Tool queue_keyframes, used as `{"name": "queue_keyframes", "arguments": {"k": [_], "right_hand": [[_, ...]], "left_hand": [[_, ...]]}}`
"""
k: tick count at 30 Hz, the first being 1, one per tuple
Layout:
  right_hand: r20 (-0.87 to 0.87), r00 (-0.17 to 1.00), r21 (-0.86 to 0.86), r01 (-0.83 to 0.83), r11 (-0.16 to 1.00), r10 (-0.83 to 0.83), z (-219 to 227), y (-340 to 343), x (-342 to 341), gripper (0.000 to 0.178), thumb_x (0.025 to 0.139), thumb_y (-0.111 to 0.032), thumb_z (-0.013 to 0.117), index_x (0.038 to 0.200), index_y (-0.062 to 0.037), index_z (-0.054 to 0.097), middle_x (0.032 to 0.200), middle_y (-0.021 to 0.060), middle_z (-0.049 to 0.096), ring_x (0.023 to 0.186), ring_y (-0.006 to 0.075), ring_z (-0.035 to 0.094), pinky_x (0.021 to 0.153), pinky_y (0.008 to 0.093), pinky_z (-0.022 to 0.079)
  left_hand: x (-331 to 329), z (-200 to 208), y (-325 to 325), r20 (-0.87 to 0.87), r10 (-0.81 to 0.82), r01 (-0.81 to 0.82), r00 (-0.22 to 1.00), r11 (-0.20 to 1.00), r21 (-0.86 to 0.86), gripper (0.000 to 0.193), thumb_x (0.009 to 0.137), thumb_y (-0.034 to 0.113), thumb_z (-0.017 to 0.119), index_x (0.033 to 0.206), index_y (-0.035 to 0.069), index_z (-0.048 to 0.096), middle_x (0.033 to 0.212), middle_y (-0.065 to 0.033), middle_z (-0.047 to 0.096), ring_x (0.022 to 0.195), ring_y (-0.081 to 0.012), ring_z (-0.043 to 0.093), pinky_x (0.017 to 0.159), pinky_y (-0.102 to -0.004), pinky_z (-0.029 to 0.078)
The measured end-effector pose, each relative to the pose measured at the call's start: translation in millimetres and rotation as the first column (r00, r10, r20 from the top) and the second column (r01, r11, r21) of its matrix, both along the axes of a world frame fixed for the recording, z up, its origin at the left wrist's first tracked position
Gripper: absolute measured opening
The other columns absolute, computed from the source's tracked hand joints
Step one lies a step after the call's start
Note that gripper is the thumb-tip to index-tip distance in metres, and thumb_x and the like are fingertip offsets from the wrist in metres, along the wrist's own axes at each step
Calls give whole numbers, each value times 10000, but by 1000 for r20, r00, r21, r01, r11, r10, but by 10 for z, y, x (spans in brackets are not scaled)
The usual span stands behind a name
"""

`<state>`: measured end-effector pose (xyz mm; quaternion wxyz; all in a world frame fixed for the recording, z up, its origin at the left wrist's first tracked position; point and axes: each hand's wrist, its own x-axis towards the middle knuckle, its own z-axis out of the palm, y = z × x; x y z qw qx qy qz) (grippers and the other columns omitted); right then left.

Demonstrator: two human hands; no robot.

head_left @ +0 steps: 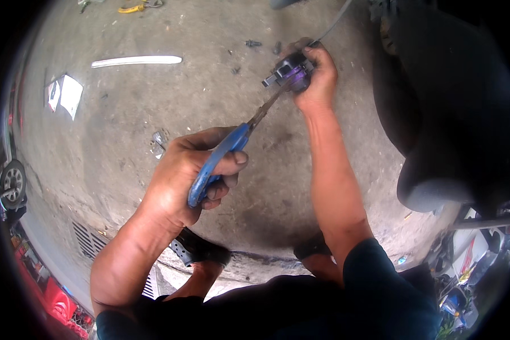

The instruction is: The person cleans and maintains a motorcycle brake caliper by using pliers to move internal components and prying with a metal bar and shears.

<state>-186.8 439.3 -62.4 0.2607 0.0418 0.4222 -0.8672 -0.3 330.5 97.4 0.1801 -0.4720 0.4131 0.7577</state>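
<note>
My left hand [190, 170] is closed around the blue handles of long-nose pliers [224, 153]. Their thin, rusty jaws point up and to the right, and the tip meets a small black and purple part [293, 72]. That part, which looks mechanical, is gripped in my right hand [321, 73], with the fingers partly hidden behind it. A grey cable [335, 25] runs from beside the right hand toward the top of the view. I cannot tell whether the jaws pinch the part or only touch it.
On the concrete floor lie a dark bolt-like piece [253, 43], a small metal piece [158, 144] and yellow-handled pliers [140, 6]. A large dark object [447, 102] fills the right side. A floor grate [88, 239] and a wheel [12, 184] are at the left.
</note>
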Motion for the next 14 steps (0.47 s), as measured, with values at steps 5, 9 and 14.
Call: {"name": "queue_keyframes", "arguments": {"k": [5,9,14], "right_hand": [[43,996,26,76,997,-77,-14,-47,9,192,820,-127,503,949,3,560,852,166,623,757,292,624,690,419,545],[33,991,53,131,990,-133,-22,-36,8,189,825,-133,506,933,7,574,829,158,631,717,287,628,661,414,548],[-10,994,65,109,992,-109,-15,-21,7,186,825,-137,514,929,3,577,838,153,638,697,279,631,654,410,554]], "left_hand": [[34,-42,153,-8,84,-84,996,996,9,387,756,31,679,1125,-63,609,660,-38,564,425,-89,459,364,-222,294],[33,-35,235,16,147,-148,989,989,24,417,757,35,683,1153,-60,597,676,-39,570,424,-85,461,367,-218,301],[68,-81,209,-5,130,-129,992,990,64,471,756,69,705,1192,-55,578,708,-48,585,419,-92,471,363,-211,321]]}}
